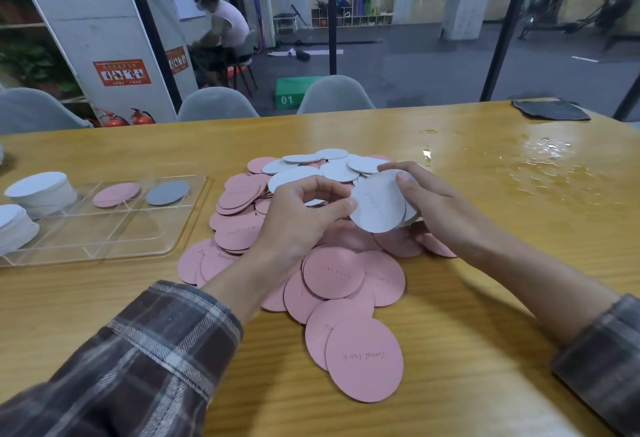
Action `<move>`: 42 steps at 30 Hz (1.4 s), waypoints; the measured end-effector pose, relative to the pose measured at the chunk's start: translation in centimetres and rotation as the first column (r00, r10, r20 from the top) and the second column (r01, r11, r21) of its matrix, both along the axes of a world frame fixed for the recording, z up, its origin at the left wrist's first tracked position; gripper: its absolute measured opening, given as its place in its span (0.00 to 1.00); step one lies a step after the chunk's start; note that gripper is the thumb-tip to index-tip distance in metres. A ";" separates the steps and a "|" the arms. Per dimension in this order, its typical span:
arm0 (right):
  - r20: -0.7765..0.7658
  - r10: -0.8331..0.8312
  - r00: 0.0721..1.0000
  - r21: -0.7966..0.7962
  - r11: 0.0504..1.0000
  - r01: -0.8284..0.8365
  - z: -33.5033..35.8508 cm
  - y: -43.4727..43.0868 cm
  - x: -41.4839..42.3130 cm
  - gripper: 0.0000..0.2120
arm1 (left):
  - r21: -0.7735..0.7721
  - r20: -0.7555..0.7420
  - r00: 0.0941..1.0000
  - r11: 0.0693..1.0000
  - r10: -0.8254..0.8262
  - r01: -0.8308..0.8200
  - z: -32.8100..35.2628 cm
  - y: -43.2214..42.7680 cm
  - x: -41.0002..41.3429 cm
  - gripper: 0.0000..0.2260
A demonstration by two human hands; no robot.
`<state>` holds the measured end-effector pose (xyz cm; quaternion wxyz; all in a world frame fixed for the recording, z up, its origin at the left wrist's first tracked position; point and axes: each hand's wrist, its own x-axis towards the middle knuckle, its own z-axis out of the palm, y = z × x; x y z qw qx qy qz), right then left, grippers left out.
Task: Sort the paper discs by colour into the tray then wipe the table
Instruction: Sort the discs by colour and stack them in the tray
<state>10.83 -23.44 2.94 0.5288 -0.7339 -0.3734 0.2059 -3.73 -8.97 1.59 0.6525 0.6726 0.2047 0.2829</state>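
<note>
A loose pile (311,256) of paper discs lies in the middle of the wooden table (485,298), mostly pink with a cluster of white ones on its far side. Just above the pile's centre, both hands hold a small stack of white discs (379,202), tilted up off the heap. The left hand (304,214) comes in from the pile's near left, fingers curled, its thumb and forefinger pinching the stack's left edge. The right hand (433,201) grips the stack's right side, thumb pressed on the top face and fingers wrapped behind.

Left of the pile, just beside it, sits a clear divided tray (104,253). Its compartment nearest the pile holds a grey disc (168,192); the next one away holds a pink disc (116,194); the two farthest from the pile hold thick white stacks (41,190).

Right of the pile and a little beyond it, spilled water (540,159) glistens on the tabletop. Farther off in that direction, at the table's far edge, a dark grey cloth (550,110) lies flat.
</note>
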 end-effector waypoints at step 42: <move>0.111 0.057 0.992 0.045 0.997 -0.062 -2.7 0.5 2.9 0.14 | 0.849 -0.199 0.964 0.522 0.174 0.081 -1.4 3.7 -1.5 0.19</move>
